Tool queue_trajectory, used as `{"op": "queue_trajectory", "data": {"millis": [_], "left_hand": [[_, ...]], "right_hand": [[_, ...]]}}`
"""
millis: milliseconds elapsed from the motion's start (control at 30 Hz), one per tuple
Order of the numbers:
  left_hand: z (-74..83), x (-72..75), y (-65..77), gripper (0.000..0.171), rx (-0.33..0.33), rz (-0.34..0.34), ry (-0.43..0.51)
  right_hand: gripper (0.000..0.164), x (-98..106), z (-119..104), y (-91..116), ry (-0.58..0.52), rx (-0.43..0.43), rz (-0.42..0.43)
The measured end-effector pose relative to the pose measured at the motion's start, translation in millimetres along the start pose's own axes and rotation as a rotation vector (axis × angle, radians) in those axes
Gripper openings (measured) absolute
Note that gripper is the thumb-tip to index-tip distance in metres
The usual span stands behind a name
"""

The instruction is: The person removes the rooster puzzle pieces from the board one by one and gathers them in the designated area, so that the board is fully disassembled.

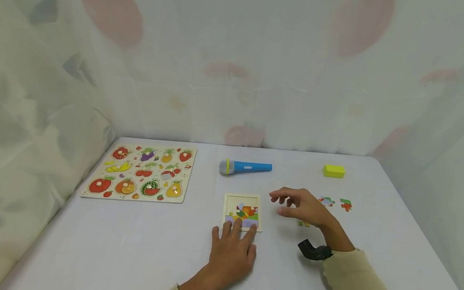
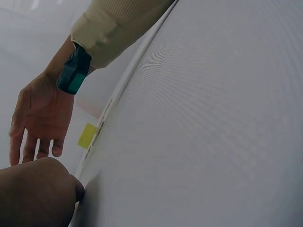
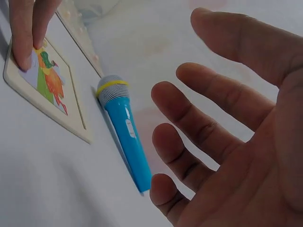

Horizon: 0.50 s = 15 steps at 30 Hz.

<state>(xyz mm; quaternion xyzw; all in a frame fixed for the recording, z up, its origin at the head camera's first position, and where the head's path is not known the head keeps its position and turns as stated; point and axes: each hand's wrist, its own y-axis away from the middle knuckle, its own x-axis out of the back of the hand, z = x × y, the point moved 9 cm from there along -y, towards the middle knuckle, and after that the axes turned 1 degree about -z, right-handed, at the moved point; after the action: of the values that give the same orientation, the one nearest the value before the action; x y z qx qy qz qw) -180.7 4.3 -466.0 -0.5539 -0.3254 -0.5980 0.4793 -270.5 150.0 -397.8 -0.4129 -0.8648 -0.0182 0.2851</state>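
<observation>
A small jigsaw tray with a pale wooden border lies at mid-table. Joined picture pieces fill its lower part, while its upper part shows bare board. My left hand rests its spread fingertips on the tray's near edge and lowest pieces. To the right of the tray, my right hand hovers over the table with loosely bent fingers and nothing in its grasp; the right wrist view shows its bare palm. Loose jigsaw pieces lie beyond and under the right hand, one partly hidden by it.
Behind the tray lies a blue toy microphone with a grey head. A yellow block sits at the back right. On the left is a fruit knob puzzle board. Patterned cloth hangs along the table's back.
</observation>
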Motion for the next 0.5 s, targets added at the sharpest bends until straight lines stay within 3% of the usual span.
{"op": "queue_trajectory", "data": {"millis": [167,500], "left_hand": [[-0.4,0.4,-0.4,0.048,-0.002,0.005,-0.009],[-0.5,-0.7,-1.3,0.047,-0.012,0.005,-0.015]], "right_hand": [[0.037,-12,15,-19,0.042,-0.030,-0.013],[0.037,-31,13,-43,0.063,0.027,-0.033]]}}
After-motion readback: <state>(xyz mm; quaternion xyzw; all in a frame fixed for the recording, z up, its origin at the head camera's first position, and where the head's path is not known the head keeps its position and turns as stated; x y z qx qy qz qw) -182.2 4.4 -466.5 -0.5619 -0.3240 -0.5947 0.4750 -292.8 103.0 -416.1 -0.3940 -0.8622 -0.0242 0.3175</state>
